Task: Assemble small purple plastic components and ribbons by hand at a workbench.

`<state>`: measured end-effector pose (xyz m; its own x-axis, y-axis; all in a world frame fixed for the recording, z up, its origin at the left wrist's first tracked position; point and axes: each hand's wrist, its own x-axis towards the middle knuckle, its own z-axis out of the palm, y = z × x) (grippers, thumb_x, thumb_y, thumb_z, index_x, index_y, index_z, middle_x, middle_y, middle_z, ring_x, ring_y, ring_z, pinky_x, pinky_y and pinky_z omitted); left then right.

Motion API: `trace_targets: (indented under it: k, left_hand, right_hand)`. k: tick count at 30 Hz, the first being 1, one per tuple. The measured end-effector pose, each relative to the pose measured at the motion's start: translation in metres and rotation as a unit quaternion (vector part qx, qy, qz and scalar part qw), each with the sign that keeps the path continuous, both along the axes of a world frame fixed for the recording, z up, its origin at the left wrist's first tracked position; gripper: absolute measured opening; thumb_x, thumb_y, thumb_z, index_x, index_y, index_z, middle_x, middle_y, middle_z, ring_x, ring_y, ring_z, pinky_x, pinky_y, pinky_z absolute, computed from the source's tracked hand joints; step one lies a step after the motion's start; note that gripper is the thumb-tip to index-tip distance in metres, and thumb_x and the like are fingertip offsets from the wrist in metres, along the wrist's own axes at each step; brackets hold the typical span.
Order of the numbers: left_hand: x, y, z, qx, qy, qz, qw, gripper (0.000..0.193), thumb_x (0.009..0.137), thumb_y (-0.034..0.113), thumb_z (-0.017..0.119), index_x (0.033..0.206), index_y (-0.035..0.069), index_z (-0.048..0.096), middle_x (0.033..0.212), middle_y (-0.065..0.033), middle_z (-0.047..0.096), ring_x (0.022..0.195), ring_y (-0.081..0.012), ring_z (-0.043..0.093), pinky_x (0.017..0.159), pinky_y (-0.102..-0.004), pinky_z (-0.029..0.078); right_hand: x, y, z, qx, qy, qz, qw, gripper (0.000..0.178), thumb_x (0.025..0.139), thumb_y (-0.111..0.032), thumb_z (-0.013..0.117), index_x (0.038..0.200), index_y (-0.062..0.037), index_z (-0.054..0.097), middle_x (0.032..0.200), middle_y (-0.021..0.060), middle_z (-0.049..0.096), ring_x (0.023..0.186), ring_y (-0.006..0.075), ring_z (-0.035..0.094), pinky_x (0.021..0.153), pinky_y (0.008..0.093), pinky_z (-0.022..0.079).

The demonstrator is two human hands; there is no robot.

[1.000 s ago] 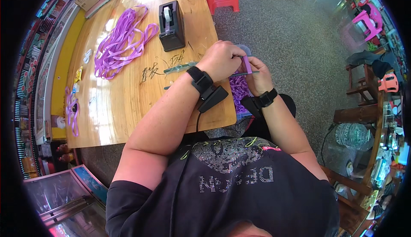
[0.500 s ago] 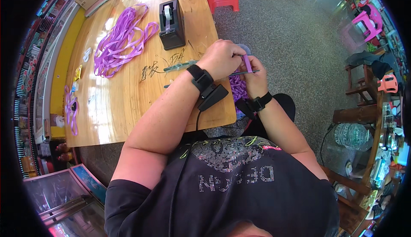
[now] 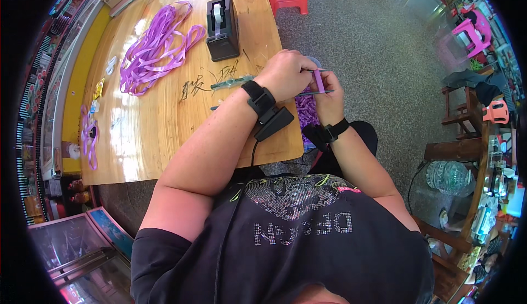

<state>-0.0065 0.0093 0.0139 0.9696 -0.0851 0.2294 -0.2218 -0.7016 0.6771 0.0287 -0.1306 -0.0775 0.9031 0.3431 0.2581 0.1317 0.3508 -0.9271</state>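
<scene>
The wooden counter [image 3: 164, 112] is the landmark: a long pale-brown top with dark marks scrawled near its middle. On its far part lies a loose heap of purple ribbon [image 3: 153, 49], looped and tangled, and just beside that, toward the counter's right edge, stands a black tape dispenser [image 3: 222, 27]. A smaller bunch of purple ribbon [image 3: 89, 136] lies at the counter's left edge.

Off the counter's right edge, near its front corner, both hands meet. The left hand [image 3: 285, 73], with a black wrist strap and a black box clipped below it, closes over a short purple strip [image 3: 318, 80] that stands upright between the hands; its grip is pressed together on the strip's top. The right hand [image 3: 329, 98] holds the strip from below, fingers curled, pinching it. A thin dark rod runs sideways between the two hands. A clump of purple pieces [image 3: 304, 112] sits under them, against the counter's edge.

Compared with a second ago, the hands stand at the same spot and the ribbon heap and dispenser lie unmoved.

The counter's near half is bare wood; right of it is open grey floor [image 3: 373, 40].
</scene>
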Motion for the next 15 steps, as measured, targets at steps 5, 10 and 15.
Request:
trace_targets:
  k: [5, 10, 15]
  left_hand:
    - [-0.0002, -0.001, 0.0012, 0.006, -0.012, -0.003, 1.0, 0.023, 0.072, 0.006, 0.055, 0.091, 0.004, 0.069, 0.085, -0.0175, 0.064, 0.082, -0.0338, 0.061, 0.075, -0.039, 0.05]
    - [0.0001, -0.0005, 0.0003, 0.004, -0.014, -0.003, 1.0, 0.023, 0.073, 0.006, 0.054, 0.091, 0.004, 0.069, 0.085, -0.0171, 0.064, 0.082, -0.0341, 0.06, 0.074, -0.039, 0.049]
    - [0.0016, -0.0001, -0.0022, 0.026, -0.025, -0.004, 0.999, 0.023, 0.073, 0.006, 0.054, 0.091, 0.004, 0.069, 0.085, -0.0171, 0.064, 0.082, -0.034, 0.06, 0.074, -0.0394, 0.049]
  right_hand:
    - [0.0024, 0.002, 0.0013, -0.1, -0.074, -0.043, 0.991, 0.01, 0.089, -0.001, 0.057, 0.099, -0.002, 0.058, 0.085, 0.0004, 0.062, 0.084, 0.0088, 0.058, 0.074, 0.0223, 0.046]
    - [0.0014, 0.0037, -0.0062, -0.026, 0.012, 0.013, 0.999, 0.013, 0.09, 0.003, 0.048, 0.094, -0.0029, 0.059, 0.078, -0.0024, 0.056, 0.07, 0.0056, 0.051, 0.062, 0.0201, 0.041]
    - [-0.0012, 0.0035, -0.0059, 0.053, 0.104, 0.058, 0.991, 0.014, 0.091, 0.002, 0.045, 0.094, -0.0038, 0.058, 0.079, -0.0038, 0.054, 0.068, 0.004, 0.048, 0.059, 0.0193, 0.038]
